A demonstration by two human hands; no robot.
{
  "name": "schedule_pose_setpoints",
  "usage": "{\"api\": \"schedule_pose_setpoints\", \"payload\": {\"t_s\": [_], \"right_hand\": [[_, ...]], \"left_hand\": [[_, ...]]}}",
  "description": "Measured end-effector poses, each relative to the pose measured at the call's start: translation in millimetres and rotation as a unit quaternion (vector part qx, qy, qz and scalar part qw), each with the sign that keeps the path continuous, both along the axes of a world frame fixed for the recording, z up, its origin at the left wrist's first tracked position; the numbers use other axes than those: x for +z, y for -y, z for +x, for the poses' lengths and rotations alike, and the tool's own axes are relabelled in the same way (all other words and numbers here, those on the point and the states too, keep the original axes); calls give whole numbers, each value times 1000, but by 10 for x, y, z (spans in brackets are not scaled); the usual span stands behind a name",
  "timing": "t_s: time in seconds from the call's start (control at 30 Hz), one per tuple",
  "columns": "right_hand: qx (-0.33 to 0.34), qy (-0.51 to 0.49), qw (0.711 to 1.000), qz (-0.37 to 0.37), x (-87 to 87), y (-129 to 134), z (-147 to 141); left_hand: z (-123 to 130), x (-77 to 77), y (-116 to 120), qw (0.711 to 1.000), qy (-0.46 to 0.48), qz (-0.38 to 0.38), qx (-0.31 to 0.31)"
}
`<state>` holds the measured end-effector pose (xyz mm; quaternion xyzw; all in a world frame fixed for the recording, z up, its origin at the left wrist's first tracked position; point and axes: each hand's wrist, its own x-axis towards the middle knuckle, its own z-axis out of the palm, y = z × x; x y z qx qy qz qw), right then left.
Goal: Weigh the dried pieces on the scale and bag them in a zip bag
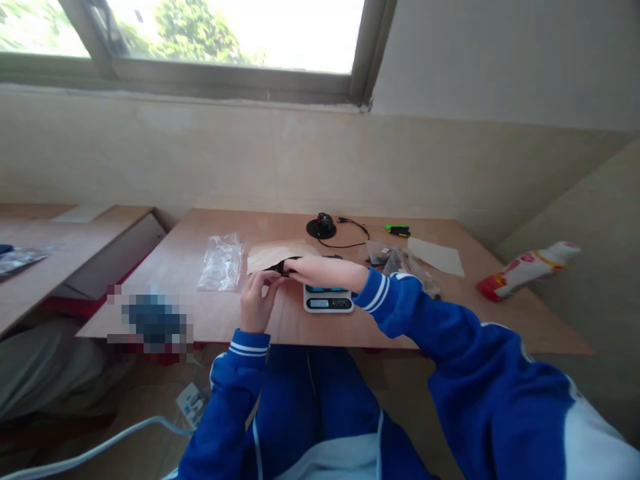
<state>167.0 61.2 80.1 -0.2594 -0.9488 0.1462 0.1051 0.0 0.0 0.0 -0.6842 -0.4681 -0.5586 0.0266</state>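
My left hand [257,301] is closed at the front edge of a tan paper sheet or envelope [280,250], its fingertips pinching near a dark strip. My right hand [303,268] reaches across from the right, with its fingers at a small black item [283,267] between both hands. What exactly the right fingers grip is too small to tell. Just right of the hands, partly under my right forearm, sits a white device with a display [329,305], which looks like a small scale.
Behind are a round black object [321,227] with a cable and green and yellow-black tools [399,231]. A clear bag [221,263] lies left. Small plastic bags [395,259], white paper [437,257] and a red-white bottle [527,270] are right. A blurred item is front left.
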Motion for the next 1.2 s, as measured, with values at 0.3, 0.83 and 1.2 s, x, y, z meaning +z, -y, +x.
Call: {"api": "schedule_pose_setpoints", "payload": {"t_s": [0.3,0.83,1.2], "right_hand": [[-8,-56,998,-3,93,72,198],[-266,-467,842,-53,-266,-102,708],[-325,-210,921,-33,-906,323,1148]], "left_hand": [[83,13,-70,997,73,16,34],[-13,546,-839,994,90,-36,46],[-111,609,-1109,992,52,-43,103]]}}
